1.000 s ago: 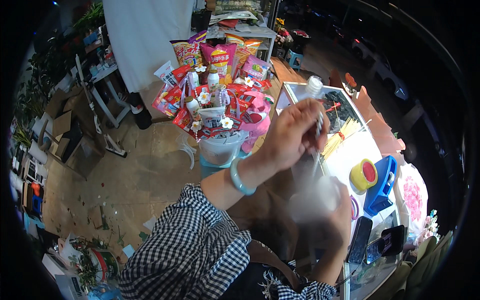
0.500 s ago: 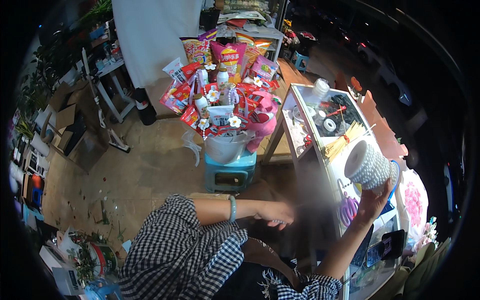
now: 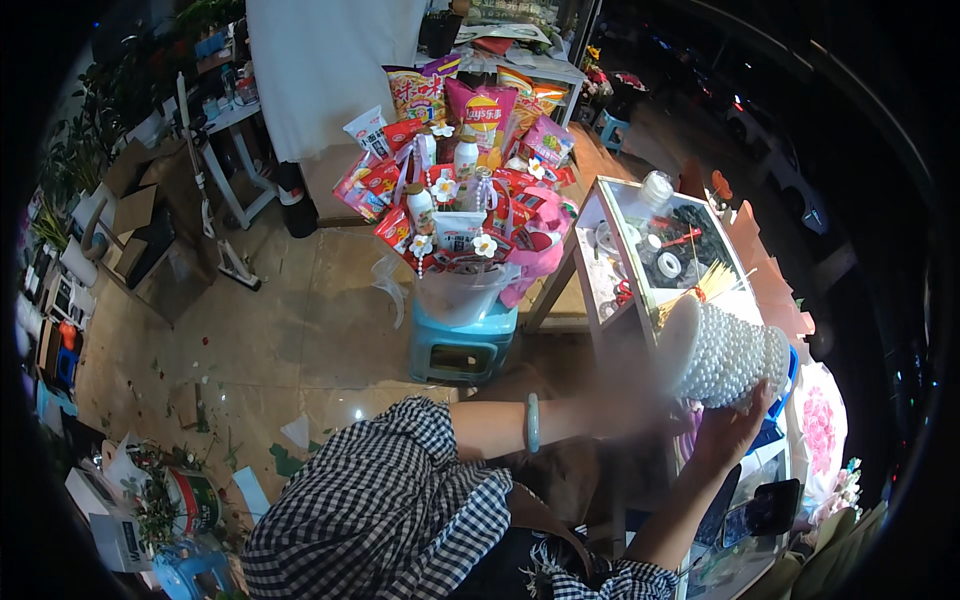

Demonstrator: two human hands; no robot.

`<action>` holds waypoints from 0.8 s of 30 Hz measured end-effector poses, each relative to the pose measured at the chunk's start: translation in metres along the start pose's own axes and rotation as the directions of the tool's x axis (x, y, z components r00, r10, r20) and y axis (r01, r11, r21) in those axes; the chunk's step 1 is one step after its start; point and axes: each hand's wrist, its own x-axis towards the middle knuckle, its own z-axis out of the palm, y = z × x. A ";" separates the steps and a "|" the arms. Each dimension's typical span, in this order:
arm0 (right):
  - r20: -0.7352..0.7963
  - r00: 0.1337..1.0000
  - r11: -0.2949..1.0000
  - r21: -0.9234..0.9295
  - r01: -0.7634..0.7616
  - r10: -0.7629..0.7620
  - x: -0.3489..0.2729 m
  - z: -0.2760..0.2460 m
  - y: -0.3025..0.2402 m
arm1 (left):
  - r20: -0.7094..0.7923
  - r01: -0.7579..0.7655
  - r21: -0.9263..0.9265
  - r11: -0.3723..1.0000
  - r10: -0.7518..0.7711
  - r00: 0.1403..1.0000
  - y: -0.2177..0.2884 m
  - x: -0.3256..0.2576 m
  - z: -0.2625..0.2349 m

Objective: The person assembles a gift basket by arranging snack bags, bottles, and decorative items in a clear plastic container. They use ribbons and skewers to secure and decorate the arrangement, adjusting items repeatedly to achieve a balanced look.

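Note:
A large white spool wound with strings of pearl beads [image 3: 725,350] rests in my right hand [image 3: 728,430], whose fingers grip it from below, above the worktable's near part. My left hand [image 3: 628,398] is smeared by motion close to the spool's left side; its fingers cannot be made out, nor whether they touch the beads. A pale bangle [image 3: 532,422] circles the left wrist. In front of me a snack bouquet [image 3: 460,200] of red packets, chip bags, small white bottles and white flowers fills a clear bucket [image 3: 455,299] on a blue stool [image 3: 462,345].
The glass-topped worktable [image 3: 590,235] on my right holds tape rolls [image 3: 669,264], thin pale sticks [image 3: 708,284] and phones [image 3: 762,510]. Pink wrapped flowers [image 3: 822,410] stand beyond it. A chair with cardboard [image 3: 150,240] and floor scraps [image 3: 295,432] lie to the left.
My left hand has moved right, up to the spool. The spool has come slightly down and left in the picture, and the view has shifted a little.

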 end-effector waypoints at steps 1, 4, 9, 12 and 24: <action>0.004 1.000 1.000 -0.018 -0.001 0.001 0.002 -0.001 0.001 | 0.037 0.014 -0.137 0.990 -0.009 0.999 -0.003 -0.004 0.002; 0.042 0.996 0.985 -0.150 0.082 -0.076 0.012 -0.006 0.000 | 0.003 -0.150 -0.090 0.985 0.151 0.989 -0.009 -0.010 0.002; -0.040 0.999 0.998 -0.061 -0.007 0.005 0.030 -0.011 0.001 | -0.040 -0.097 -0.132 0.987 0.093 0.995 0.001 -0.015 -0.020; 0.113 0.992 0.996 0.065 -0.067 0.059 0.036 -0.016 -0.003 | 0.003 -0.093 -0.138 0.986 0.095 0.996 0.013 -0.020 -0.046; -0.040 0.986 0.914 -0.383 0.133 -0.160 0.071 -0.011 -0.021 | -0.118 0.177 -0.253 0.951 -0.212 0.970 0.016 -0.005 -0.102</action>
